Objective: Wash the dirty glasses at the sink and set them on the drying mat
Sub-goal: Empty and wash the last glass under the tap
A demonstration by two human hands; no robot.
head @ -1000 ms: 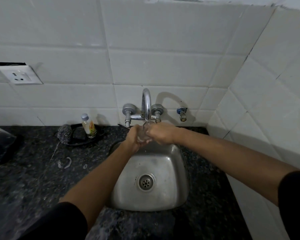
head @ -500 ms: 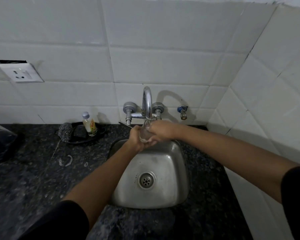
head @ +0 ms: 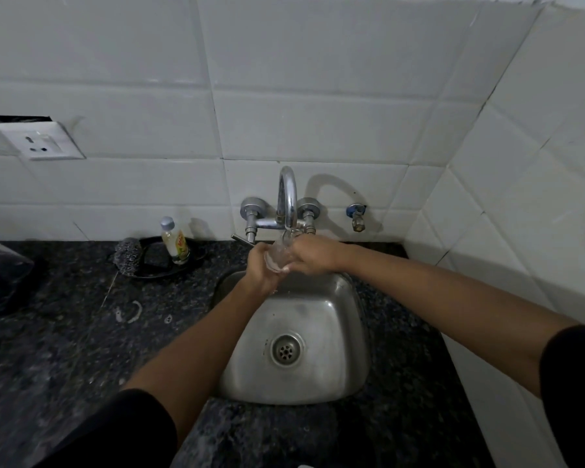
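Rinsing under the tap [head: 287,197]: both hands hold one clear glass [head: 277,256] above the back edge of the sink [head: 318,315], much as half a second ago, though the right hand [head: 309,253] now lies further over its rim, which suggests washing continues and the drying mat, out of view, is not yet needed. Left hand [head: 260,265] curls round the glass from the near-left side; the right curls over it from the right, both forearms extended.

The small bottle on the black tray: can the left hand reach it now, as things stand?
Probably yes, but not at once: the left hand grips the glass under the tap. The small bottle stands nearby to its left, nothing between.
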